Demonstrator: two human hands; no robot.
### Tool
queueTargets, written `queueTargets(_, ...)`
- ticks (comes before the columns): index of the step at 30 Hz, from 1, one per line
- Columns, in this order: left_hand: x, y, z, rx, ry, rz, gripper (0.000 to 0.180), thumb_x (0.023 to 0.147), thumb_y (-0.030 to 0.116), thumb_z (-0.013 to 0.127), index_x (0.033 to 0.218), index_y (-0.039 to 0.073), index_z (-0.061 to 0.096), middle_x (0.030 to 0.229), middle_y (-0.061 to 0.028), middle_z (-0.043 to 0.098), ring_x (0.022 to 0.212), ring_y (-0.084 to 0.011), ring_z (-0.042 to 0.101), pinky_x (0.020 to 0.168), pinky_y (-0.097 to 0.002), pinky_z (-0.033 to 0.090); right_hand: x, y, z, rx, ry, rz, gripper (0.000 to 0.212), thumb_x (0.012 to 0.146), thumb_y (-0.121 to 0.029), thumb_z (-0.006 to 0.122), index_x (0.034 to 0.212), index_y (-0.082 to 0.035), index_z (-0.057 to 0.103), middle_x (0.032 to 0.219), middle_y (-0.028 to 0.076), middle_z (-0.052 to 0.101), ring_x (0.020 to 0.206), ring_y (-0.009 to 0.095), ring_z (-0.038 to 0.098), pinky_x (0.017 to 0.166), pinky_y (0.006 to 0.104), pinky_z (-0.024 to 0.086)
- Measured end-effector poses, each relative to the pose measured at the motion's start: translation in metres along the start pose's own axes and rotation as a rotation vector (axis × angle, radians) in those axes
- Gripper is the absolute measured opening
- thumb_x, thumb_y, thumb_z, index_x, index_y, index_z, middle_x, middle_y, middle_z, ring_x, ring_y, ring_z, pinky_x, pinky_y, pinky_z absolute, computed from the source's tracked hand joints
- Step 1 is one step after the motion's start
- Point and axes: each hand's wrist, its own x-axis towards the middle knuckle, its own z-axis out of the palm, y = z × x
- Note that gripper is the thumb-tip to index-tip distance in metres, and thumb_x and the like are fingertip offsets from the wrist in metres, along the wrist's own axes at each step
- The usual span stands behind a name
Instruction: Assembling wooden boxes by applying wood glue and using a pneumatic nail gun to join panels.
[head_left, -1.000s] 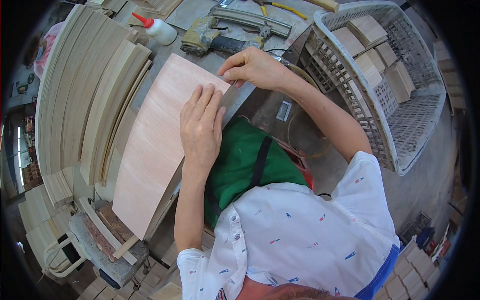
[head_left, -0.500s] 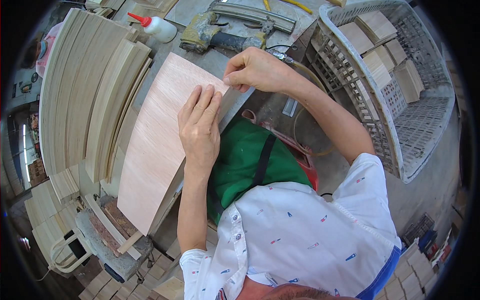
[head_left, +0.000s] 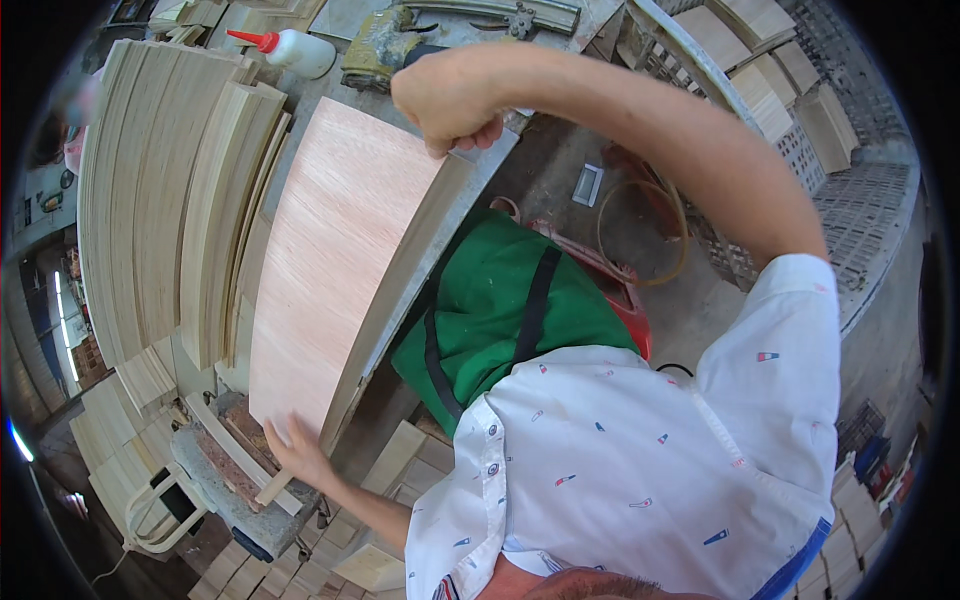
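A pinkish sheet of plywood (head_left: 330,250) lies lengthwise on the workbench, on top of a wooden piece (head_left: 400,260) whose edge shows along its right side. At the sheet's far right corner my right hand (head_left: 450,105) is closed, with the thumb at the corner and the other fingers curled beside the end. My left hand (head_left: 297,452) is at the near end of the sheet, fingers apart and slightly blurred. Whether its fingertips press the edge or only rest there I cannot tell.
Curved wood strips (head_left: 150,200) stand stacked at left. A glue bottle (head_left: 302,54) and a nail gun (head_left: 375,50), partly behind my right arm, lie at the far side. A plastic crate (head_left: 745,110) of wood pieces stands right. Near left is a stool (head_left: 225,490) with strips on it.
My left hand has left the sheet's far right area and come down to its near end, its fingers spreading. The right hand has shifted slightly left, its elbow swung outward.
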Motion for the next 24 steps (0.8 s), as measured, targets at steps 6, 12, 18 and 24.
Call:
queueTargets(6,-0.013,-0.087,-0.011,-0.39,-0.202,-0.453,0.06,0.087,0.026,0.065,0.127,-0.013,0.043,0.124,-0.0222,0.052,0.112,-0.0245,0.05,0.097,-0.0326,0.038,0.007,-0.012,-0.003,-0.158,-0.148,0.14,0.011,0.077,0.0,0.063,0.074,0.01,0.06,0.063,0.014,0.059,0.052,0.024,0.061,0.045,0.0329,0.054)
queueTargets(12,-0.013,-0.077,-0.011,-0.393,-0.14,-0.465,0.061,0.086,0.026,0.066,0.126,-0.014,0.043,0.122,-0.0203,0.053,0.111,-0.0221,0.051,0.095,-0.0315,0.039,0.007,-0.012,0.0,-0.108,-0.158,0.153,0.01,0.077,0.001,0.061,0.075,0.011,0.061,0.063,0.015,0.059,0.05,0.023,0.061,0.044,0.033,0.054)
queueTargets(18,-0.014,-0.067,-0.013,-0.356,-0.125,-0.443,0.061,0.086,0.027,0.067,0.126,-0.014,0.044,0.12,-0.0196,0.054,0.107,-0.0214,0.052,0.092,-0.0305,0.042,0.007,-0.011,0.002,-0.095,-0.133,0.146,0.01,0.076,0.003,0.061,0.074,0.013,0.06,0.062,0.015,0.06,0.048,0.023,0.061,0.043,0.0319,0.055)
queueTargets(24,-0.015,-0.063,-0.012,-0.324,-0.132,-0.425,0.062,0.086,0.029,0.066,0.126,-0.014,0.044,0.119,-0.0212,0.055,0.106,-0.0219,0.054,0.091,-0.0306,0.042,0.007,-0.006,0.004,-0.077,-0.099,0.125,0.008,0.073,0.004,0.06,0.071,0.012,0.06,0.061,0.016,0.06,0.047,0.023,0.061,0.041,0.0319,0.054)
